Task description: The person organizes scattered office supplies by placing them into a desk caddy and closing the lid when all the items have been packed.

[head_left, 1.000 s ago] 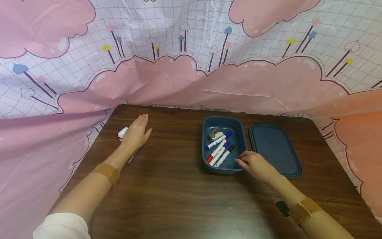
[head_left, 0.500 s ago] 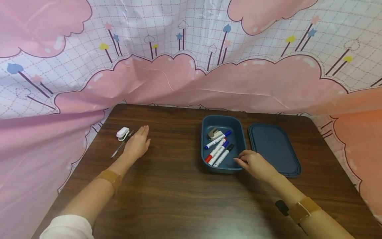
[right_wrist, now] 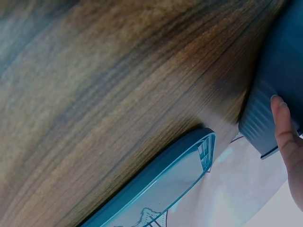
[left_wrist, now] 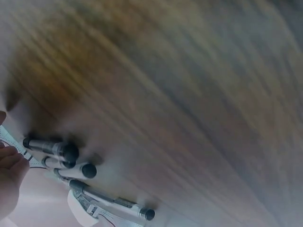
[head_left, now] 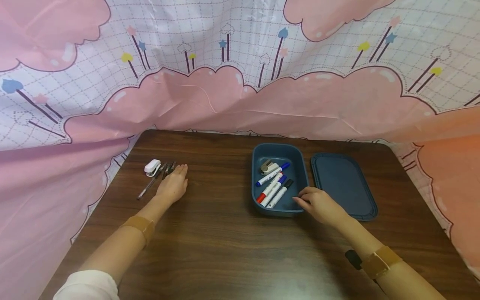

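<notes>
My left hand point(head_left: 173, 186) lies at the left of the table with fingers straight, beside some dark pens point(head_left: 168, 168) that it partly covers. A clear-barrelled pen point(head_left: 147, 188) and a white mini stapler point(head_left: 152, 166) lie left of these. In the left wrist view several pens point(left_wrist: 78, 170) with dark round ends point from the hand side. My right hand point(head_left: 318, 205) grips the near right rim of a dark blue box point(head_left: 278, 212), its fingers point(right_wrist: 282, 123) against the outer wall. Inside the box are several markers point(head_left: 273, 174) and a grey-and-white item point(head_left: 269, 167), its kind unclear.
A dark blue lid point(head_left: 343, 183) lies flat right of the box. The brown wooden table point(head_left: 210, 246) ends at the back against a pink and white patterned curtain point(head_left: 225, 96).
My left hand has drawn back towards me and slightly right, uncovering the stapler, the clear-barrelled pen and part of the dark pens. The right hand keeps its place on the box.
</notes>
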